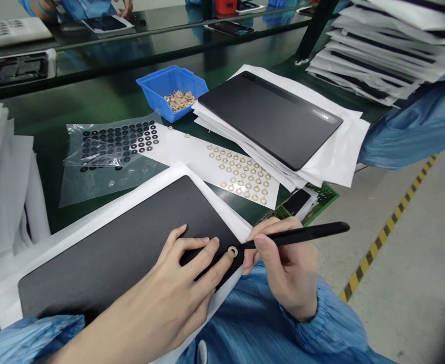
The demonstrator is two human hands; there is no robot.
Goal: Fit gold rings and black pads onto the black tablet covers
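Observation:
A dark grey tablet back cover (131, 247) lies on white wrapping at the front, below the camera. My left hand (184, 283) rests over its right part, fingers spread. One of its fingertips touches a small gold ring (232, 251) near the cover's right corner. In my right hand (283, 268) I grip black tweezers (302, 234) between thumb and fingers. Their narrow tip reaches to the gold ring, and the wide end points right. Beyond the cover, a white sheet (207, 169) carries rows of gold rings. A clear film (101, 177) with black rings overlaps its left end.
A blue bin (150, 96) holds many small gold rings. Another dark cover (268, 119) tops a white stack at right. Wrapped stacks stand far right (382, 50) and left (6, 202). Behind, a co-worker's hand (126, 7) is near a device (106, 24) on the line.

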